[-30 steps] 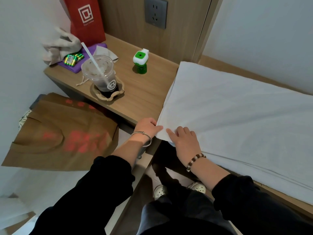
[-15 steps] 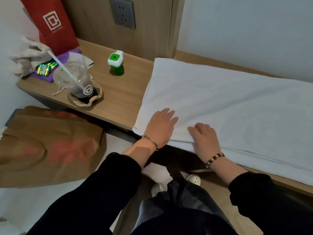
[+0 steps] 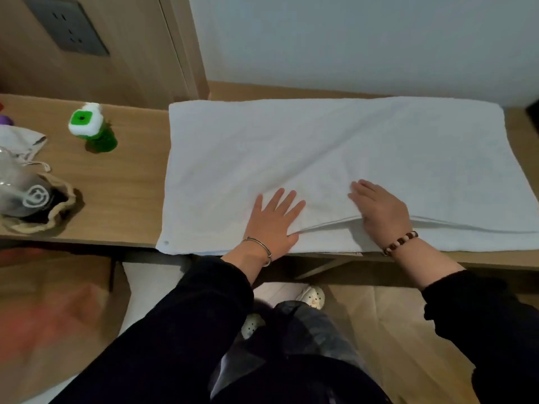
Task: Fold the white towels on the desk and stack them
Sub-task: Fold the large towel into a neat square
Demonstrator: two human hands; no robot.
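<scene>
A large white towel point(image 3: 320, 158) lies spread flat over the wooden desk point(image 3: 125, 182), folded over on itself with its layered edges along the near side. My left hand point(image 3: 272, 220) presses flat on the towel near the front edge, fingers spread and straight. My right hand point(image 3: 379, 208) rests palm down on the upper layer a little to the right, fingers straight, just above where that layer's edge lifts off the lower one. Neither hand grips the cloth.
A green and white bottle point(image 3: 92, 128) stands left of the towel. Further left sit a plastic drink cup in a woven holder point(image 3: 32, 202) and a small cloth bag point(image 3: 20, 141). A wall socket point(image 3: 67, 27) is above. Brown paper bags point(image 3: 52, 310) lie on the floor.
Both hands let go of the towel's left corner and slid right onto its top, now pressing flat. The view has swung to the right and closer.
</scene>
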